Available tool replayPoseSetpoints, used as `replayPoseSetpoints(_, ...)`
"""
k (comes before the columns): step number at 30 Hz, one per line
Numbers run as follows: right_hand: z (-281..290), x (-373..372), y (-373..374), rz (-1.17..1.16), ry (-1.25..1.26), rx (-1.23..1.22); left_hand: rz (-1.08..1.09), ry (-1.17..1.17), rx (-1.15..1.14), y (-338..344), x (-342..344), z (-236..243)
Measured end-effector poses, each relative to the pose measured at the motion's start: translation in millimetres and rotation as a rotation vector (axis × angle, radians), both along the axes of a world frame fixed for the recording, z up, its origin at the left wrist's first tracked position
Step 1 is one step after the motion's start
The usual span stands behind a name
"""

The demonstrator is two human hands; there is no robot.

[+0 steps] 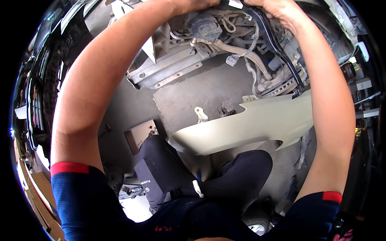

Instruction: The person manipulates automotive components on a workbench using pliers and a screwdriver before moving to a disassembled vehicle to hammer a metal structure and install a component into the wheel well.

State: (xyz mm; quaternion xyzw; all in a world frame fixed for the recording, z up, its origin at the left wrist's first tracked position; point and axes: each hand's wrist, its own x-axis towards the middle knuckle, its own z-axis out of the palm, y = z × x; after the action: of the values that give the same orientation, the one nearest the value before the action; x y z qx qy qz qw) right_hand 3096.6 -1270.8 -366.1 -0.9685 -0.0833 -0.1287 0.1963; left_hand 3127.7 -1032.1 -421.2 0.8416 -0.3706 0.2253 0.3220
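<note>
Both my arms reach up to the top of the view, over a car's open front end. A long, glossy black bar (271,38) bends from between my hands down to the right. My right hand (277,10) is closed around its upper part, some fingers hidden behind it. At the picture's top edge my left hand (197,5) is partly cut off; its curled fingers meet the bar's upper end. A white tag or label (235,4) sits on the bar between the hands. The bar's lower end lies by a pale fender panel (241,124) before my knees.
Dusty hoses and wiring (241,48) fill the engine bay, with a loose grey connector (232,60) hanging down. A metal crossmember (169,74) spans the left side. An open cardboard box (138,134) with small parts stands on the floor near my left knee. A wheel (257,227) shows below.
</note>
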Motion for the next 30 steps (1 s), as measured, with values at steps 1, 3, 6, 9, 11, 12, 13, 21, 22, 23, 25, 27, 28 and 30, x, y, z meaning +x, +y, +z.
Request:
replayPoseSetpoints(1, -1.8, -1.7, -7.1, 0.047, 0.007, 0.108, 0.000, -0.014, 0.002, -2.8, -2.1, 2.5)
replayPoseSetpoints(3, -7.1, 4.2, -13.6, 0.093, -0.040, 0.218, -0.026, -0.038, 0.000, -1.5, -8.1, 5.6)
replayPoseSetpoints(6, -1.3, 4.9, 6.2, -0.089, -0.090, -0.290, -0.011, -0.031, 0.019, 6.3, -4.6, 1.6)
replayPoseSetpoints(9, -0.4, -0.2, -15.4, 0.001, -0.066, -0.199, -0.036, -0.035, 0.007, -7.7, -3.1, 1.6)
replayPoseSetpoints(11, -7.5, -2.5, -12.5, 0.102, -0.027, 0.216, -0.036, -0.055, 0.011, -1.5, -6.9, 4.5)
replayPoseSetpoints(12, -7.2, -0.3, -10.2, 0.110, -0.025, 0.219, -0.004, -0.024, 0.023, 0.2, -6.4, 5.8)
replayPoseSetpoints(13, -4.4, -1.2, -2.8, 0.023, -0.023, 0.095, 0.020, 0.009, 0.033, 0.1, -4.3, 4.9)
replayPoseSetpoints(21, -10.5, -2.6, -13.7, 0.031, -0.076, 0.209, -0.015, -0.023, 0.016, -2.0, -9.2, 6.0)
replayPoseSetpoints(22, -8.5, -3.6, -5.9, -0.055, -0.085, 0.117, -0.023, -0.007, 0.014, 0.3, -12.8, 7.3)
replayPoseSetpoints(23, -5.5, -2.5, -0.4, -0.055, -0.083, 0.121, -0.022, -0.006, 0.017, 0.5, -10.7, 5.8)
replayPoseSetpoints(25, 1.2, -1.8, 11.5, -0.150, -0.078, -0.263, 0.014, 0.024, 0.021, 0.4, -4.3, 2.4)
replayPoseSetpoints(27, 3.0, -14.6, 18.1, -0.116, -0.045, -0.124, 0.007, 0.020, 0.024, 4.5, 0.4, -1.2)
replayPoseSetpoints(28, 5.6, -21.9, 18.2, -0.095, -0.017, 0.008, -0.014, 0.011, 0.020, 2.9, 0.1, 0.0)
replayPoseSetpoints(30, -6.2, -13.3, 2.8, -0.048, -0.041, 0.129, -0.014, 0.001, 0.014, -0.6, -0.4, 2.7)
